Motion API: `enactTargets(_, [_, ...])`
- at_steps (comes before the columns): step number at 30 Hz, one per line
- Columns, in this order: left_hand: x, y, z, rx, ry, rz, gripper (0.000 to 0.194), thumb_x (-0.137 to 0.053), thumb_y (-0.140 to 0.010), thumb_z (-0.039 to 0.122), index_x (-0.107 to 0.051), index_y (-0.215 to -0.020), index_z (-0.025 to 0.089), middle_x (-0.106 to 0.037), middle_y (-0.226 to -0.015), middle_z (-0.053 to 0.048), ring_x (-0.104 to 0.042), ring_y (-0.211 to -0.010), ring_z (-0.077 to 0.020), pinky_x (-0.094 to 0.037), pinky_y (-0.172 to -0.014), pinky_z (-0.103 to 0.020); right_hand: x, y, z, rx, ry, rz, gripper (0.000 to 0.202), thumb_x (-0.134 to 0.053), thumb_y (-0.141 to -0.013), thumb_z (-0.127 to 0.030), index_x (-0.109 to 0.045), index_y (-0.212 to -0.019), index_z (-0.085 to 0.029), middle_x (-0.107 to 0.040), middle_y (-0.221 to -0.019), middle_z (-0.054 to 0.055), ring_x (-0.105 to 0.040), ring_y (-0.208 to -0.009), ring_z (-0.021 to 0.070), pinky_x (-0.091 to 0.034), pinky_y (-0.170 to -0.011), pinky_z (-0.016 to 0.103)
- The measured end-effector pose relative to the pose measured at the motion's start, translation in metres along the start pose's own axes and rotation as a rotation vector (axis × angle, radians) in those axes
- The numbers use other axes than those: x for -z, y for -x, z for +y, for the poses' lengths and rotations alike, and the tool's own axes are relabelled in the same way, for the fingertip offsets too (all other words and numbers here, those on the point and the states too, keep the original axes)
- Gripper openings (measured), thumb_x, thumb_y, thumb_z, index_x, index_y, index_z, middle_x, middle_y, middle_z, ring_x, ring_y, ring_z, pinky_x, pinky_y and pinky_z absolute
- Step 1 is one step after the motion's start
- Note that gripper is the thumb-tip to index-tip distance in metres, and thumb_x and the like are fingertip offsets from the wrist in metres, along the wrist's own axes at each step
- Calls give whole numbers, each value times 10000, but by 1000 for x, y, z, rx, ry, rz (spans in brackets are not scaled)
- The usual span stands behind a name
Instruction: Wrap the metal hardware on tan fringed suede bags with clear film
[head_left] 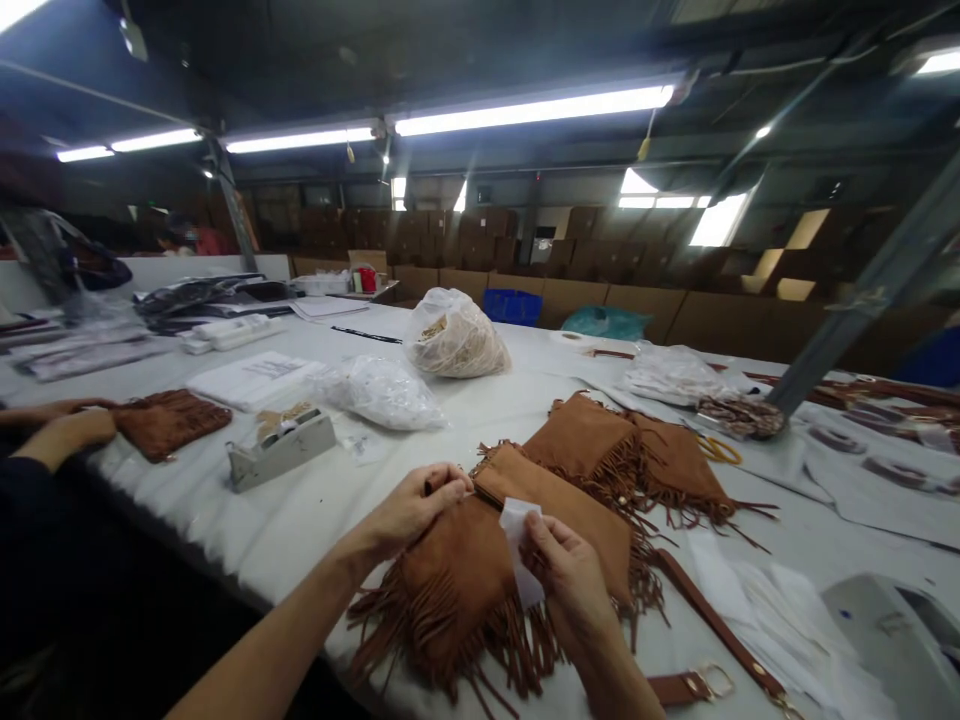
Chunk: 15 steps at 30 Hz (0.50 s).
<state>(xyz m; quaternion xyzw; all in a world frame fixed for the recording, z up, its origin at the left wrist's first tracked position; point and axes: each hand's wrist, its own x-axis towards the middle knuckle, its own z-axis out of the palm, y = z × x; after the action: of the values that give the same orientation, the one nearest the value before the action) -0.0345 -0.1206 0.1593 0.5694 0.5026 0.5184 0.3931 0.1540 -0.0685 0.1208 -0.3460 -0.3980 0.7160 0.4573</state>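
Fringed brown bag (pixel 461 555) on the near side of the bench (pixel 300 525), between the worker's two hands.
From where I stand, the left hand (pixel 420 505) has its fingers pinched on the bag's upper edge, while the right hand (pixel 566 565) pinches a white slip (pixel 519 545) between thumb and fingers over the bag's front; whether the slip touches it, I can't tell. I'd judge the bag light, soft and floppy, best held by that upper edge, clear of the fringe, which could tangle. Outward from it, another brown bag (pixel 574 510) lies at two o'clock, a strap (pixel 716 620) at four, a tape dispenser (pixel 289 455) at ten.
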Motion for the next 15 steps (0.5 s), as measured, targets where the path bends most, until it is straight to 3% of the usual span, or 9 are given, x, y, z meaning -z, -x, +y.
enactTargets(4, [23,1,-14,20,-56,53,494,-384,-859,580,-535,-685,143,-502,-541,6,-482,-520,-114,-374,-516,-226,9,-5,14,-54,0,45,347,-846,-504,-403,-686,-671,-145,-658,-608,6,-570,-545,124,-475,-551,222])
enactTargets(7, [24,7,-38,20,-99,227,482,-379,-849,605,-431,-633,177,-374,-483,62,-371,-435,-76,-314,-439,-199,20,1,40,-112,-24,87,347,-872,-453,-337,-710,-703,-159,-659,-586,-15,-556,-493,110,-469,-504,208])
enactTargets(9, [25,7,-50,26,-61,317,433,-439,-829,599,-414,-703,186,-361,-543,79,-335,-454,-59,-304,-436,-175,26,6,53,-188,-51,80,373,-880,-437,-326,-721,-729,-156,-683,-616,2,-586,-507,127,-491,-519,223])
enactTargets(12, [30,3,-61,79,108,308,395,-485,-812,591,-382,-867,213,-392,-648,89,-343,-473,-42,-340,-462,-160,30,11,62,-252,-66,44,378,-872,-470,-345,-729,-752,-136,-715,-689,44,-647,-607,168,-529,-606,248])
enactTargets(15, [34,2,-65,68,162,288,392,-492,-813,582,-363,-883,219,-435,-756,70,-386,-511,-33,-382,-510,-173,33,8,67,-242,-57,39,393,-867,-478,-360,-733,-765,-128,-725,-724,66,-674,-724,210,-544,-688,275])
